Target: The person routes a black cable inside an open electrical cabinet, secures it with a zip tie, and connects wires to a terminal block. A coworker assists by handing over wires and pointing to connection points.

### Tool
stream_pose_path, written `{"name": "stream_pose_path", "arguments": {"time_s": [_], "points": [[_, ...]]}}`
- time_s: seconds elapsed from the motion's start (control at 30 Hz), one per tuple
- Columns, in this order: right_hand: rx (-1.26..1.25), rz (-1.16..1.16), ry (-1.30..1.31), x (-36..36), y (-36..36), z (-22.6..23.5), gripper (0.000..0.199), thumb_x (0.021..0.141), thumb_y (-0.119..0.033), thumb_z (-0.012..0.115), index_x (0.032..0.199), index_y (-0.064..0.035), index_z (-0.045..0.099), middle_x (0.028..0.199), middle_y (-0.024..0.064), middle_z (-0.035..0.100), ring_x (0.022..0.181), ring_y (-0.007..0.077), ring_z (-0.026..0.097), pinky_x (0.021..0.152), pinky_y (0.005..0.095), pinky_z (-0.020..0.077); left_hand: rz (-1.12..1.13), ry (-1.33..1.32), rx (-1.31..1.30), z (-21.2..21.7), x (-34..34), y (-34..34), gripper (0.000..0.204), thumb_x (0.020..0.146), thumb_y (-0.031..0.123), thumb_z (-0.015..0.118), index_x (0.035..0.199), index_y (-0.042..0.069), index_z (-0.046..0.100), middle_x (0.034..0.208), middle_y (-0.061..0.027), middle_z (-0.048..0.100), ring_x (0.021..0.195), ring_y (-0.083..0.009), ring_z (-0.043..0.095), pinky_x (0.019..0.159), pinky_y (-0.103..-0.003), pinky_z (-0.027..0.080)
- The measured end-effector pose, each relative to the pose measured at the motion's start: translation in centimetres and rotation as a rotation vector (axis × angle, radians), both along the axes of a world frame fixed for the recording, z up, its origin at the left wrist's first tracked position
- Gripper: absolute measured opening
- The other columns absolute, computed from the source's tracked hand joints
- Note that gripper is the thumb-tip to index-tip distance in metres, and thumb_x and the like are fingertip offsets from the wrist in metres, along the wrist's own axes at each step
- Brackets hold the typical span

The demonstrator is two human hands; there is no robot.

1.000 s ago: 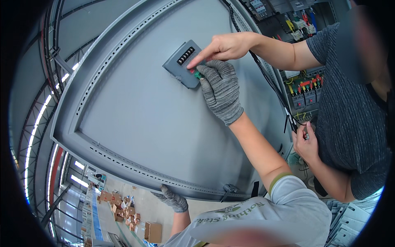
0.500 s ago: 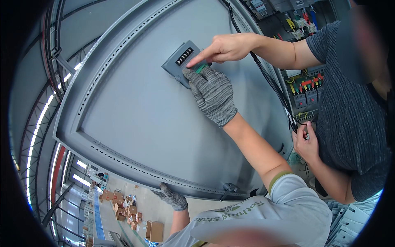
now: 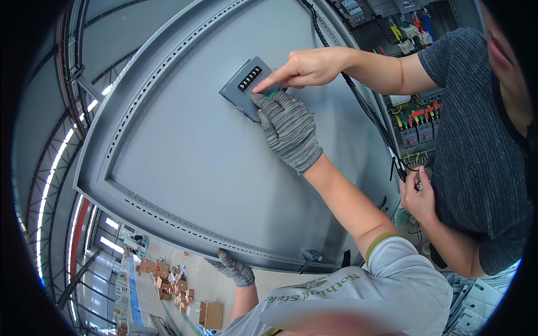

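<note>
A grey box-shaped panel meter (image 3: 240, 89) with a black terminal strip sits on the inner face of a large grey cabinet door (image 3: 185, 151). My right hand (image 3: 291, 131), in a grey knit glove, rests at the meter's near right corner. Its fingers are stretched out and partly cover a green terminal block (image 3: 273, 93). A co-worker's bare hand (image 3: 314, 66) points at the meter, the index fingertip beside my gloved fingers. Lower down, my gloved left hand (image 3: 237, 270) is closed on the door's near edge, its fingers partly hidden behind the rim.
Black cable bundles (image 3: 367, 106) run along the door's right side toward an open cabinet with breakers (image 3: 417, 134). The co-worker's other hand (image 3: 418, 196) holds a thin dark wire at the right. A latch (image 3: 312, 256) sticks out near the door's lower edge. Cardboard boxes (image 3: 210, 315) stand on the floor below.
The co-worker's head has moved to the right. My right fingers have shifted slightly and cover more of the green terminal block. My left hand stays at the door edge.
</note>
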State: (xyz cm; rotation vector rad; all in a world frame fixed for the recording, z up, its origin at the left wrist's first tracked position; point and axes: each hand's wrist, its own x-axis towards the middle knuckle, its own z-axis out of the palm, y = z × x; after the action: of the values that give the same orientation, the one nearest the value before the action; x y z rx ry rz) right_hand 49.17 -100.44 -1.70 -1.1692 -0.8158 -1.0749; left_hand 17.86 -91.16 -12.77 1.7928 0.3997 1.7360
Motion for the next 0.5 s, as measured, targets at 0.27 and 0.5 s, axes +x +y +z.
{"name": "stream_pose_path", "arguments": {"time_s": [0.27,0.5], "points": [[0.037,-0.058,-0.033,0.7,1.0,0.1,0.033,0.085,-0.013,0.056,0.117,-0.008,0.063,0.098,0.0118,0.065,0.08,0.0269,0.062,0.065,0.0384,0.0505,-0.019,-0.009,-0.018,0.6,0.2,-0.2,0.077,0.097,0.04,0.052,0.152,0.001,0.015,0.156,-0.0143,0.02,0.139,-0.0266,0.026,0.116,-0.041,0.019],[-0.028,-0.012,0.016,0.4,0.0,0.5,0.026,0.088,-0.011,0.059,0.113,-0.0072,0.066,0.1,0.0115,0.068,0.086,0.0282,0.064,0.075,0.0384,0.0523,-0.037,0.009,-0.012,0.6,0.3,-0.3,0.079,0.097,0.04,0.051,0.152,0.001,0.011,0.156,-0.0146,0.018,0.141,-0.0265,0.024,0.117,-0.041,0.017]]}}
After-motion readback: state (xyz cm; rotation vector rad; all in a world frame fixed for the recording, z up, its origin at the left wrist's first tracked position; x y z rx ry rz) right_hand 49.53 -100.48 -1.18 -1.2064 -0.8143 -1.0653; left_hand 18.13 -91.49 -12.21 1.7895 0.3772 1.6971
